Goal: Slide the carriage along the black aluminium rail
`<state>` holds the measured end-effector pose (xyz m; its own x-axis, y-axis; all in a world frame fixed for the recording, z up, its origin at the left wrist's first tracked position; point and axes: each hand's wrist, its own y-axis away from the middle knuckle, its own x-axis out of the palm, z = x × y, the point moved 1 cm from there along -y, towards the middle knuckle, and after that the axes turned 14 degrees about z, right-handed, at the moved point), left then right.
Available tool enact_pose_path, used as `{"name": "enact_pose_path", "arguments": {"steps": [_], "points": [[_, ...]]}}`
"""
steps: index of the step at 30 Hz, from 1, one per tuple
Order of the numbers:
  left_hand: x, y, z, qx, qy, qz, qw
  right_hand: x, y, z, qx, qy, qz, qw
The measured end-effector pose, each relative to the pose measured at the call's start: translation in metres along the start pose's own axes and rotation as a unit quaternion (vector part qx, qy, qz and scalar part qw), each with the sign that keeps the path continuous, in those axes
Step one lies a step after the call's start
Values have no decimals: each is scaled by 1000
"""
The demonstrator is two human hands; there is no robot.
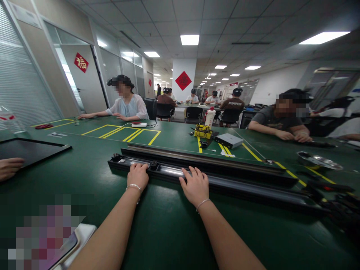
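both hands sit on a long black rail (253,189) that lies flat on the green surface (168,228), running from its left end towards the far right. the left hand (137,176) is clenched, fingers curled under, knuckles pressed on the rail's near edge close to its left end, just beside a small black slider (153,165) mounted on the rail; whether it actually grips the rail cannot be told. the right hand (194,186) lies further right along the rail, released, fingers spread flat over the shiny groove. a second dark rail (202,159) lies just behind the first, parallel to it. beyond the rail are a yellow and black bundle (203,132) and a flat grey box (229,140). off the rail's right end stands a metal bowl (319,160). left of the rail lies a black tray (30,149), with another person's hand (9,167) near it. other people sit well behind the rail.
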<state>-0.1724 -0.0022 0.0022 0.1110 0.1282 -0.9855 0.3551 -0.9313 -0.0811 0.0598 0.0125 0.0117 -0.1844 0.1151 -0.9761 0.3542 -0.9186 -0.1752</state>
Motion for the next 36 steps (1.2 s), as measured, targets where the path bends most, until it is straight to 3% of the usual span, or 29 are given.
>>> {"name": "enact_pose_path", "arguments": {"steps": [36], "points": [[-2,1,-4,7,11,29,999,0,0,1,-2,-2,-1,1000]]}}
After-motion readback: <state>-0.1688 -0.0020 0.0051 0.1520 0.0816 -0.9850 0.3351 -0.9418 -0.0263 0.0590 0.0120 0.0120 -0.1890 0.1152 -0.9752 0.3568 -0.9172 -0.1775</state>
